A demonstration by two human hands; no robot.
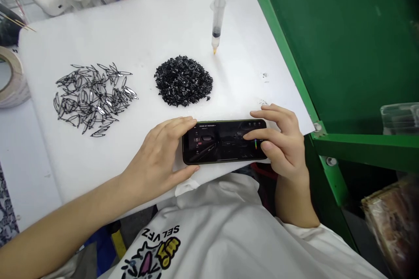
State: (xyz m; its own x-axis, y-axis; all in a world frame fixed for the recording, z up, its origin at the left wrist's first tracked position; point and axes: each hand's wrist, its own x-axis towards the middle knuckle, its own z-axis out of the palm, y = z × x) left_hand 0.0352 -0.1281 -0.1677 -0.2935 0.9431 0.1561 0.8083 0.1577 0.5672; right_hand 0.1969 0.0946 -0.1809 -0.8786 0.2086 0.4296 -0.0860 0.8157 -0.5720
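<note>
A white padded board lies beside a green metal frame. The left hand grips one end of a phone between thumb and fingers, near the board's near edge. The phone's long axis runs left to right, almost level, its screen facing up. The right hand is loosely spread over the other end, one fingertip at the screen; contact is unclear. Beyond sit a pile of black pieces, a syringe pointing nozzle-first toward the person, scattered black-outlined slivers and, far left, a tape roll.
</note>
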